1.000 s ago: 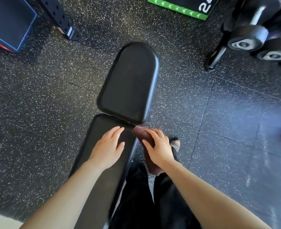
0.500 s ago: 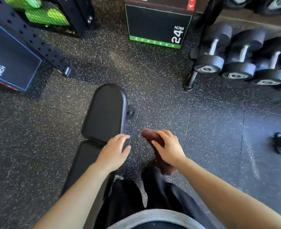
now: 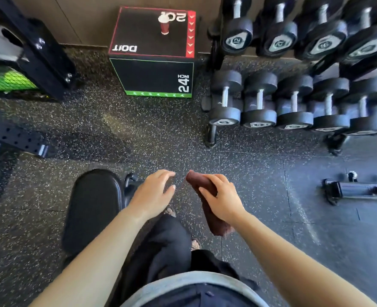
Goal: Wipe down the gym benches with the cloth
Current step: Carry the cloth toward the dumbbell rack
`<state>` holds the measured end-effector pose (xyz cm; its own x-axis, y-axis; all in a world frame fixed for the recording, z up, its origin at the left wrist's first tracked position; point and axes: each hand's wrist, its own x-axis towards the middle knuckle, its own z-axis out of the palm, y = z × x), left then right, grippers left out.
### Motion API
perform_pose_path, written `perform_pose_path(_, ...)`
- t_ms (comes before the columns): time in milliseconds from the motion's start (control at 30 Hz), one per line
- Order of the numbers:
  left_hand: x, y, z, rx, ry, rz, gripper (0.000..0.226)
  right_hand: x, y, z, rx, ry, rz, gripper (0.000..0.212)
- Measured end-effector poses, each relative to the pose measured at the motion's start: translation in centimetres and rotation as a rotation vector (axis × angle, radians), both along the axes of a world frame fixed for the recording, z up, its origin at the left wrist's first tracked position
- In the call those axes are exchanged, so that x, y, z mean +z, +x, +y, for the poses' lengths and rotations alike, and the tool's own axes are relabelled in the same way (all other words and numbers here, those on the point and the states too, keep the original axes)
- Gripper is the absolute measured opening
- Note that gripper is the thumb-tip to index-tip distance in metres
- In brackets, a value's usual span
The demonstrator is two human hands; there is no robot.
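A dark brown cloth [image 3: 207, 204] is gripped in the right hand [image 3: 224, 199], with the fingers curled over its upper part; one end of the cloth sticks out past the fingertips and the other end hangs down below the wrist. The left hand [image 3: 153, 194] is held just beside it, apart from the cloth, with the fingers loosely bent and spread and nothing in them. Both hands are held in the air above the speckled rubber floor [image 3: 94, 129]. The black padded bench [image 3: 92, 209] is seen to the left of the left arm, and neither hand touches it. A black box [image 3: 152, 54] marked 24 INCH stands further ahead, with a red bottle [image 3: 165, 25] on top. Dumbbells [image 3: 258, 100] are stored on a rack at the right.
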<state>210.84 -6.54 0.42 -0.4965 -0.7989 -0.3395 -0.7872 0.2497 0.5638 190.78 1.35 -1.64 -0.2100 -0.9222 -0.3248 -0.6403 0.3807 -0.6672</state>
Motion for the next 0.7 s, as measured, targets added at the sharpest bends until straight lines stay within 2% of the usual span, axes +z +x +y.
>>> perform_pose_path(200, -0.1, -1.6, -8.7, -0.015, -0.034, -0.013, 0.039, 0.3, -1.8, -9.0, 0.025, -0.009, 0.019, 0.036)
perform_pose_path(533, 1.3, -0.6, -30.1, 0.023, -0.133, -0.067, 0.040, 1.0, -0.4, -31.3, 0.059, -0.015, -0.021, 0.036)
perform_pose_path(700, 2.8, -0.1, -38.7, 0.112, -0.162, -0.032, 0.040, 2.2, 0.1, -41.1, 0.118, -0.064, 0.004, 0.035)
